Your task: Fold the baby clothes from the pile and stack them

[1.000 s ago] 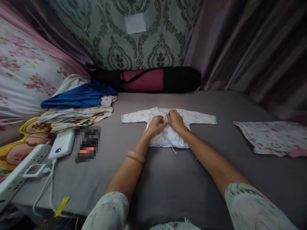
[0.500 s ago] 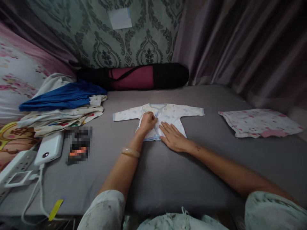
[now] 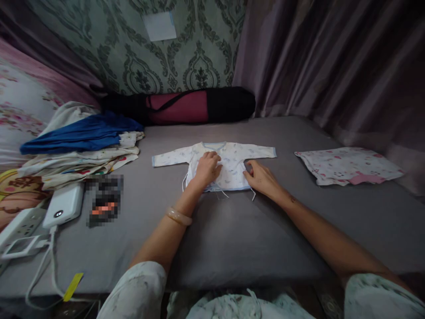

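Note:
A small white baby shirt (image 3: 232, 166) with pale blue trim and faint prints lies spread on the grey bed sheet, both sleeves stretched out sideways. My left hand (image 3: 208, 168) rests on the left half of its front, fingers bent a little and apart, palm down. At the shirt's right side edge, below the sleeve, my right hand (image 3: 262, 177) has its thumb and curled forefinger closed on the fabric. Thin white ties hang from the lower edge and sides. A bangle (image 3: 179, 216) circles my left wrist.
To the right lies a folded white cloth with pink prints (image 3: 348, 166). Piled clothes (image 3: 83, 137) sit at the left, near a white power bank (image 3: 64, 206), a power strip (image 3: 23, 226) and cables. A long black-and-maroon bag (image 3: 179, 106) lies along the wall.
My right hand has slid from lying flat on the shirt's front to its right edge. My left hand has loosened from a closed shape and now lies on the front. Ties have come into view.

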Available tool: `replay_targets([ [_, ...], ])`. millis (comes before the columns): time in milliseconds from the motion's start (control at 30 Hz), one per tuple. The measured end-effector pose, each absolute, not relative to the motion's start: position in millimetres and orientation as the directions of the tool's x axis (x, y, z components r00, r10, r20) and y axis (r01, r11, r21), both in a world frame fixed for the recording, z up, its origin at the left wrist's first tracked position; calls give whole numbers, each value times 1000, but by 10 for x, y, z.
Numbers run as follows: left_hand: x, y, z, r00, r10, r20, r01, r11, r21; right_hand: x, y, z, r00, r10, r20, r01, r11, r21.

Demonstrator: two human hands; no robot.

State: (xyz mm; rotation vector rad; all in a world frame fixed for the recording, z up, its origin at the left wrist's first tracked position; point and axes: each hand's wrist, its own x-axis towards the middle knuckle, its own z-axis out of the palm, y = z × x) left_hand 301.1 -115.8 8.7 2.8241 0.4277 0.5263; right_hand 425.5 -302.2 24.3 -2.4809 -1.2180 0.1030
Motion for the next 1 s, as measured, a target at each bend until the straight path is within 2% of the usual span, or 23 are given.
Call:
replay_targets([
  [100, 3001, -1269, 62, 951, 245, 187, 204, -955, 217, 4288, -3046, 180, 555, 832, -13, 797, -536, -278],
  [233, 2931, -1276, 24, 942, 335, 15, 326, -927, 184, 4257, -3038, 224, 563, 816, -130, 805, -577, -137],
  [367, 2919, -1306, 58, 945, 328, 4, 325, -939, 108, 4161, -2862, 292, 514, 857, -27, 858, -514, 11],
  [500, 2970, -1356, 50, 961, 276, 25, 273, -958, 87, 3998, -2661, 251, 408, 913, 27, 913, -408, -8],
  [633, 2979, -1316, 50, 959, 281, 19, 278, -955, 100, 3995, -2683, 208, 573, 818, 55, 819, -573, -26],
  [767, 3145, -1273, 111, 973, 215, 87, 206, -973, 104, 4186, -2808, 238, 704, 707, -61, 698, -706, -123],
  [900, 3522, -1286, 67, 993, 46, 112, 26, -985, 170, 4319, -2867, 269, 696, 690, -200, 672, -723, -157],
  [1000, 3744, -1322, -43, 992, 20, 125, -7, -978, 209, 4357, -2904, 252, 662, 709, -244, 679, -705, -206],
])
